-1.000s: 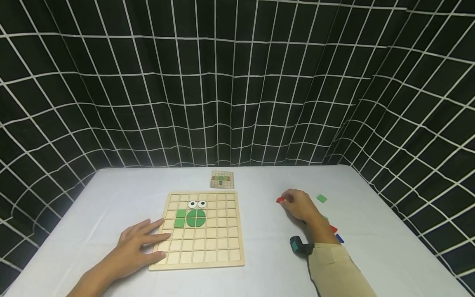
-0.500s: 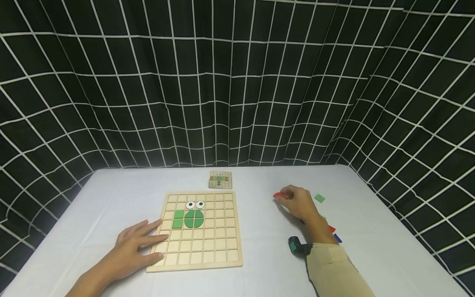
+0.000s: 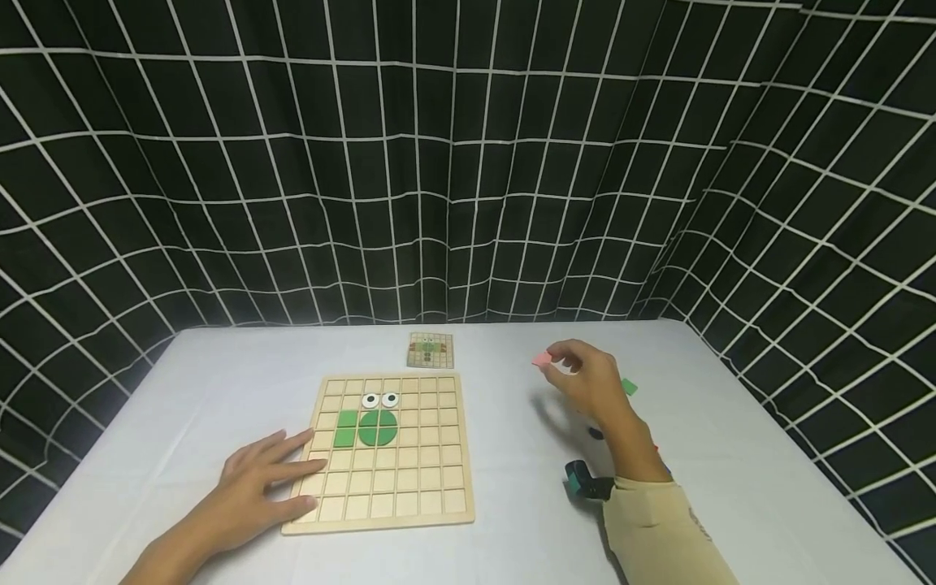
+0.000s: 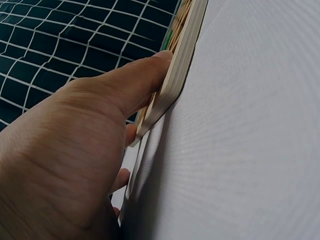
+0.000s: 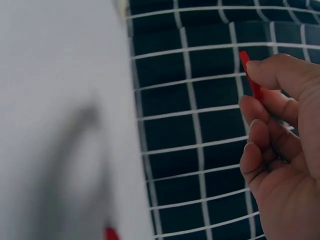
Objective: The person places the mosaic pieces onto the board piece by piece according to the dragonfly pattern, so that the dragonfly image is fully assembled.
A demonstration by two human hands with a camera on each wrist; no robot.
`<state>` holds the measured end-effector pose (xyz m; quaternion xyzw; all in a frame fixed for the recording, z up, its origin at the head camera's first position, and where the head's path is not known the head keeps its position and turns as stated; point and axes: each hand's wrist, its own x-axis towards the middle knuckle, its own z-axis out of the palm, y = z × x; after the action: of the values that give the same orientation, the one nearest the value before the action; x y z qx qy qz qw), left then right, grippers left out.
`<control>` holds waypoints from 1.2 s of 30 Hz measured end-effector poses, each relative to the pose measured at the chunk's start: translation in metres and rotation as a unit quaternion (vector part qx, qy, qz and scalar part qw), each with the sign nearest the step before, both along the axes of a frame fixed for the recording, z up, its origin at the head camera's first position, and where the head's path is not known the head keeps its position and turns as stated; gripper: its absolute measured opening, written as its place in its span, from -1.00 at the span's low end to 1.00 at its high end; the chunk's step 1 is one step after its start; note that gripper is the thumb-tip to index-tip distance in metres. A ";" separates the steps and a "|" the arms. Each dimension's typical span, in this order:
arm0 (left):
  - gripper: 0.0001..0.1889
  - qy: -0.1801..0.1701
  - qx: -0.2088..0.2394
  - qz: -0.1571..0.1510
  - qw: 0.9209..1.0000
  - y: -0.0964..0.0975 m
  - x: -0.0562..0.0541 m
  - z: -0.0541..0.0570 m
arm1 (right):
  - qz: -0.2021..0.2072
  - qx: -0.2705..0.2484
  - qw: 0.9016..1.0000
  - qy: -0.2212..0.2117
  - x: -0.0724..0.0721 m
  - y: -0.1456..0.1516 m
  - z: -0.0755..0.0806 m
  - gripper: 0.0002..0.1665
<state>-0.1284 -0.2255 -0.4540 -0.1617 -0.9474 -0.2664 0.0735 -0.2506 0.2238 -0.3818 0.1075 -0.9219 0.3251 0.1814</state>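
My right hand point(image 3: 591, 386) pinches a thin red tile point(image 3: 542, 359) between thumb and index finger, raised over the table to the right of the wooden grid board point(image 3: 424, 481). In the right wrist view the red tile point(image 5: 251, 75) is seen nearly edge-on, the other fingers curled below it. My left hand point(image 3: 256, 483) lies with spread fingers on the board's left edge; the left wrist view shows its thumb point(image 4: 145, 75) on the rim. On the board sit two light green squares point(image 3: 345, 428), a dark green circle point(image 3: 378, 427) of quarter pieces, and two round eye pieces point(image 3: 380, 400).
A small pattern card point(image 3: 430, 350) lies behind the board. A loose green tile point(image 3: 629, 387) is beyond my right wrist; a dark piece point(image 3: 595, 433) and red and blue bits show around the forearm. A black grid-patterned curtain point(image 3: 439, 162) stands behind the white table.
My right hand has lifted the red tile up and away from the table, slightly leftward, and turned it. The left hand stays on the board; the whole view shifts slightly.
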 end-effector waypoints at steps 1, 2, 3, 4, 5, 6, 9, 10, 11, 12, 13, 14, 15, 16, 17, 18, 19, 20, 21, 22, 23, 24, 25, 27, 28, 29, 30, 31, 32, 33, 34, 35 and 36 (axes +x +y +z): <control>-0.57 0.001 0.000 -0.001 1.000 0.000 0.000 0.000 | 0.001 -0.004 1.000 0.009 0.002 -0.001 0.004 -0.71; -0.57 0.001 -0.002 -0.001 1.000 0.000 -0.001 0.000 | 0.004 -0.010 1.000 0.020 0.004 -0.003 0.007 -0.71; -0.57 0.001 -0.003 -0.002 1.000 -0.001 -0.001 0.000 | 0.006 -0.013 0.999 0.030 0.006 -0.004 0.011 -0.71; -0.57 0.002 -0.004 -0.002 1.000 -0.001 -0.001 0.000 | 0.009 -0.017 0.999 0.039 0.008 -0.006 0.014 -0.71; -0.56 0.001 -0.005 -0.003 1.000 -0.001 -0.001 0.000 | 0.012 -0.022 0.999 0.047 0.010 -0.008 0.017 -0.72; -0.56 0.001 -0.004 -0.003 1.000 -0.001 0.000 0.000 | 0.016 -0.025 0.998 0.056 0.012 -0.009 0.020 -0.72; -0.56 0.000 -0.001 -0.004 1.000 0.000 0.000 0.000 | 0.025 -0.024 0.996 0.080 0.019 -0.014 0.029 -0.73; -0.56 -0.001 -0.001 -0.004 1.000 0.000 0.000 0.000 | 0.027 -0.026 0.996 0.085 0.022 -0.015 0.032 -0.74; -0.57 -0.002 0.000 -0.004 1.000 0.000 0.000 0.000 | 0.030 -0.028 0.995 0.090 0.023 -0.016 0.035 -0.74; -0.57 -0.002 0.000 -0.004 1.000 0.001 0.000 0.000 | 0.034 -0.031 0.994 0.095 0.025 -0.017 0.037 -0.75; -0.57 -0.001 0.001 -0.004 1.000 0.001 0.000 0.000 | 0.038 -0.035 0.994 0.097 0.027 -0.019 0.040 -0.75; -0.57 -0.001 -0.001 -0.003 1.000 0.001 0.000 0.001 | 0.042 -0.039 0.993 0.098 0.028 -0.021 0.043 -0.76; -0.57 -0.002 -0.002 -0.002 1.000 0.001 0.000 0.001 | 0.048 -0.044 0.993 0.100 0.030 -0.022 0.046 -0.76; -0.57 -0.003 -0.004 -0.001 1.000 0.001 0.000 0.001 | 0.054 -0.049 0.992 0.101 0.032 -0.025 0.049 -0.76; -0.57 -0.004 -0.006 0.001 1.000 0.001 0.000 0.001 | 0.059 -0.053 0.992 0.102 0.034 -0.027 0.052 -0.76; -0.56 -0.004 -0.007 0.002 1.000 0.001 0.000 0.001 | 0.064 -0.056 0.991 0.104 0.036 -0.030 0.056 -0.76; -0.56 -0.006 -0.008 0.002 1.000 0.001 -0.001 0.001 | 0.068 -0.058 0.990 0.106 0.038 -0.033 0.059 -0.76; -0.56 -0.008 -0.010 0.003 1.000 0.000 -0.001 0.001 | 0.072 -0.062 0.990 0.109 0.040 -0.036 0.063 -0.75; -0.56 -0.010 -0.010 0.003 1.000 0.001 -0.001 0.001 | 0.077 -0.065 0.989 0.110 0.043 -0.039 0.066 -0.75; -0.56 -0.010 -0.010 0.004 1.000 0.000 0.000 0.001 | 0.082 -0.068 0.988 0.112 0.045 -0.044 0.069 -0.75; -0.56 -0.011 -0.010 0.006 1.000 -0.001 0.000 0.001 | 0.087 -0.069 0.987 0.114 0.047 -0.049 0.072 -0.75; -0.56 -0.012 -0.010 0.007 1.000 -0.001 0.001 0.001 | 0.094 -0.070 0.986 0.118 0.049 -0.053 0.074 -0.74; -0.56 -0.010 -0.009 0.007 1.000 -0.002 0.001 0.001 | 0.101 -0.072 0.985 0.119 0.051 -0.059 0.076 -0.74; -0.57 -0.007 -0.008 0.005 1.000 -0.003 0.001 0.000 | 0.113 -0.070 0.983 0.123 0.054 -0.069 0.078 -0.73; -0.57 -0.003 -0.007 0.003 1.000 -0.003 0.001 0.000 | 0.119 -0.070 0.982 0.126 0.055 -0.075 0.078 -0.73; -0.57 -0.001 -0.005 0.001 1.000 -0.003 0.001 -0.001 | 0.125 -0.072 0.981 0.127 0.056 -0.079 0.078 -0.73; -0.57 0.004 -0.003 -0.002 1.000 -0.003 0.001 -0.002 | 0.130 -0.073 0.981 0.127 0.057 -0.085 0.078 -0.72; -0.57 0.007 -0.002 -0.005 1.000 -0.003 0.000 -0.003 | 0.136 -0.077 0.980 0.125 0.058 -0.090 0.077 -0.73; -0.57 0.010 -0.001 -0.006 1.000 -0.003 -0.001 -0.004 | 0.141 -0.078 0.979 0.124 0.059 -0.094 0.077 -0.72; -0.57 0.013 0.001 -0.007 1.000 -0.003 -0.001 -0.005 | 0.147 -0.081 0.978 0.122 0.060 -0.099 0.077 -0.73; -0.57 0.013 0.003 -0.007 1.000 -0.003 -0.002 -0.005 | 0.152 -0.083 0.978 0.120 0.060 -0.104 0.076 -0.73; -0.57 0.012 0.005 -0.007 1.000 -0.003 -0.002 -0.006 | 0.157 -0.084 0.977 0.119 0.060 -0.108 0.075 -0.73; -0.57 0.012 0.006 -0.007 1.000 -0.003 -0.002 -0.006 | 0.160 -0.085 0.976 0.118 0.061 -0.113 0.075 -0.73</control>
<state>-0.1304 -0.2285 -0.4602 -0.1714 -0.9435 -0.2710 0.0836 -0.1901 0.1110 -0.3070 0.2754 -0.8338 0.4121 0.2431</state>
